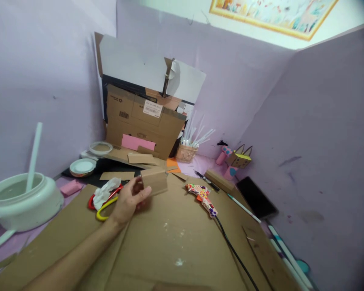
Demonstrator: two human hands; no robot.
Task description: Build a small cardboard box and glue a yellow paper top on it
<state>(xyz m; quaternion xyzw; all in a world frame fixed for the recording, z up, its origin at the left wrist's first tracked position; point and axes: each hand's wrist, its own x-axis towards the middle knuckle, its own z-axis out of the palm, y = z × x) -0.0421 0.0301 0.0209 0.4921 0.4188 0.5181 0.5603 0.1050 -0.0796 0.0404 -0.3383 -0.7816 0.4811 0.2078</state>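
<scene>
My left hand (pixel 130 200) reaches out over a large cardboard sheet (pixel 176 242) and its fingers pinch the near end of a small cardboard piece (pixel 155 180), held upright just above the sheet. Beside the hand on the left lie scissors with red and yellow handles (pixel 104 206), with a crumpled white tissue (pixel 104 193) on them. A patterned glue gun (pixel 202 195) lies to the right of the hand, its black cord (pixel 233 250) running toward me. My right hand is out of view.
A white bowl with a white stick (pixel 21 198) stands at the left. Behind are cardboard boxes (pixel 142 121), tape rolls (pixel 83 166), a basket of white sticks (pixel 186 152), paper box figures (pixel 238 159), a black phone (pixel 256 197) and a pen (pixel 206 180). Purple walls enclose the table.
</scene>
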